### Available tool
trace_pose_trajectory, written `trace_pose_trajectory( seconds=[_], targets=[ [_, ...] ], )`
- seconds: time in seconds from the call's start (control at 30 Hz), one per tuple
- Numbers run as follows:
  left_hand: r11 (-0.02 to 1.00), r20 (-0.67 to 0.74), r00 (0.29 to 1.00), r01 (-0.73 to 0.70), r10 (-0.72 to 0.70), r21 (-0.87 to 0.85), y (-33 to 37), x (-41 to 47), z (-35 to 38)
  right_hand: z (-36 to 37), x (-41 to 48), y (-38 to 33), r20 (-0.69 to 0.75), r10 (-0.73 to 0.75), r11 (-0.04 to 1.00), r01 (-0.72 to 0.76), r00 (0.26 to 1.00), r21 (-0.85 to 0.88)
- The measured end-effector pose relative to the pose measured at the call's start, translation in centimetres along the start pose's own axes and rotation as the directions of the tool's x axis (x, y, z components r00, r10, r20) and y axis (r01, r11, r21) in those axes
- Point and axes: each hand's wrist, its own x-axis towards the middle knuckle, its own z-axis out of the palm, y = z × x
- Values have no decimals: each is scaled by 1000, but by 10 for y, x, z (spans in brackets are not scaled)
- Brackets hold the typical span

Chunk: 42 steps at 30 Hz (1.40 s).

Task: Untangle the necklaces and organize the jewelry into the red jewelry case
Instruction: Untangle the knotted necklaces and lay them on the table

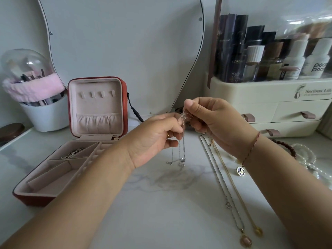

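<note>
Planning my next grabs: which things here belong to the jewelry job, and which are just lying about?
Job: tangled silver chains, left hand, right hand, red jewelry case, two laid-out necklaces, pearl strands.
Lying about: brush pot, cosmetics organizer, mirror, black cable.

Dark bottle [236, 67], at 2 o'clock in the view: showing "ORE" in pale capitals, partly hidden, with "YOUTH" over "CODE" lower down, faint.
White bottle [317, 59], at 3 o'clock from the dark one: carrying "poa" twice in black, one above the other.
Cream organizer [260, 94], at 6 o'clock from both bottles: bearing "Serious Lif", running off the frame edge. The smaller line beneath is reading as a blur.
</note>
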Motion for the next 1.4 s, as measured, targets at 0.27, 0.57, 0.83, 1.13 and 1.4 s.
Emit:
trace_pose_trajectory(
  seconds=[0.27,0.57,0.83,1.13,1.4],
  targets=[
    [988,53,997,55,-47,-142,3,-1,-6,-4,-1,-2,8,61,998,-60,998,-17],
    [995,-161,984,90,-82,44,5,-1,-6,-10,-1,-8,65,55,989,-63,996,133],
    [992,-187,981,-33,56,124,5,-6,3,-6,-5,-12,74,38,997,-43,997,67],
    [994,-208,972,-104,110,40,2,-4,11,-2,-6,-13,53,27,997,-31,998,77],
    [994,-172,979,-108,112,35,1,-4,15,0,-6,-12,35,21,996,-24,999,85]
  ],
)
